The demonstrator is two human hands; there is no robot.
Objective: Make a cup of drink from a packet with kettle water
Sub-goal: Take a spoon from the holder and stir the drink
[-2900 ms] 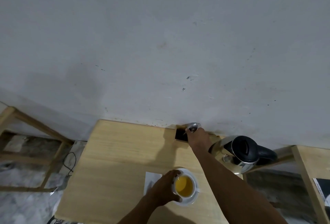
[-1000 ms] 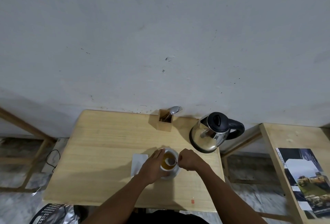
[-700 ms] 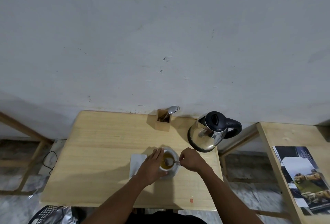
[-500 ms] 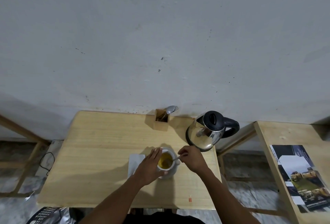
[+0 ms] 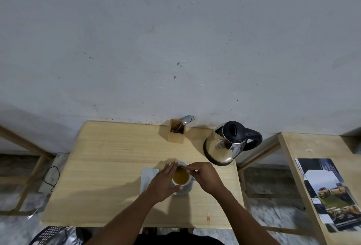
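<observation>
A white cup (image 5: pixel 183 187) of yellow-brown drink (image 5: pixel 181 176) stands near the front middle of the wooden table (image 5: pixel 109 168). My left hand (image 5: pixel 163 183) wraps the cup's left side. My right hand (image 5: pixel 206 176) hovers at the cup's right rim, fingers pinched on a spoon handle (image 5: pixel 189 168) that reaches into the drink. A white packet (image 5: pixel 146 176) lies flat just left of the cup, partly under my left hand. The steel kettle (image 5: pixel 227 145) with black lid and handle sits at the back right.
A wooden holder (image 5: pixel 177 133) with a spoon and fork stands by the wall. A second table (image 5: pixel 293 147) with a magazine (image 5: pixel 330 194) is to the right. A small orange scrap (image 5: pixel 208 218) lies near the front edge. A cable (image 5: pixel 51 176) rests on the floor at left.
My right hand took a spoon from the holder, brought it to the cup and has been moving it around in the drink. My left hand kept hold of the cup.
</observation>
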